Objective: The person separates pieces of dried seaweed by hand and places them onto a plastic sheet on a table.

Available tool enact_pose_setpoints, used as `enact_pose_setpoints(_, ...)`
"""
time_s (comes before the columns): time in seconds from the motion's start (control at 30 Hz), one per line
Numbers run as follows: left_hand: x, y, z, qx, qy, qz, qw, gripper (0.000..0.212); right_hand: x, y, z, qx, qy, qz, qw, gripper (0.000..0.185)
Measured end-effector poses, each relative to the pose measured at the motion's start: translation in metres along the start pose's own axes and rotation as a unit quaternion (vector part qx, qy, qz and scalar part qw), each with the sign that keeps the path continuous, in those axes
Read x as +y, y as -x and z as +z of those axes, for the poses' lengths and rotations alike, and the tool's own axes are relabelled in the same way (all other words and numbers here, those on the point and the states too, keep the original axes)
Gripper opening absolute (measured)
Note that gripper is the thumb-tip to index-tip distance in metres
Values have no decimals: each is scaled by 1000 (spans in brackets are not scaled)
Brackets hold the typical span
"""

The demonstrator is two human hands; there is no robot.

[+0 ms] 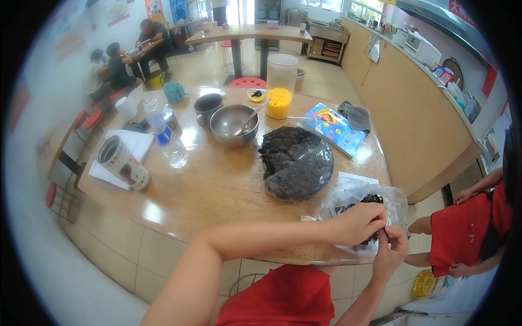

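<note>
My left hand [363, 223] and my right hand [389, 248] meet fingertip to fingertip over a clear plastic bag [393, 199] at the table's near right corner. A small dark piece shows between the pinched fingers of both; its shape is mostly hidden. Dark, shredded-looking pieces [372, 199] lie in the bag, partly covered by my left hand. Beyond my left forearm sits a large round dark mass [297, 163], partly wrapped in clear film, its left side rough and uncovered. A small white packet [310, 219] lies beside my left wrist.
A steel bowl [228, 122] with a spoon [255, 116], a dark mug [208, 106], a plastic tub of yellow bits [279, 104] and a book [336, 128] stand farther back. Left are a water bottle [173, 148] and paper cup [124, 165]. A person in red [461, 232] stands right.
</note>
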State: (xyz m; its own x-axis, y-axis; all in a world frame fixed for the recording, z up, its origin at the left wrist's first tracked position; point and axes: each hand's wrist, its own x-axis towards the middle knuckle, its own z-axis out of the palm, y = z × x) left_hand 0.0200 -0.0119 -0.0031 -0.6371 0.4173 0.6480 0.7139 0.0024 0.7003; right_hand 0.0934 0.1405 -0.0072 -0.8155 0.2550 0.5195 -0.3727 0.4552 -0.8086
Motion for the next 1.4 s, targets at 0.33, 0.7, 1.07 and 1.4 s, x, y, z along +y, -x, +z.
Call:
enact_pose_setpoints(0.33,18,-5,-16,-36,73,-62,995,16,6,-4,-3,6,-67,2,998,14)
enact_pose_setpoints(0.7,6,-5,-6,-79,149,-163,972,11,7,-1,-4,-10,-32,-26,999,14)
enact_pose_setpoints(1.07,13,-9,-16,-7,66,-91,994,20,3,-6,0,11,-40,-29,999,13)
enact_pose_setpoints(1.4,6,-3,-8,-74,277,-211,934,13,2,3,0,5,-19,-55,998,14)
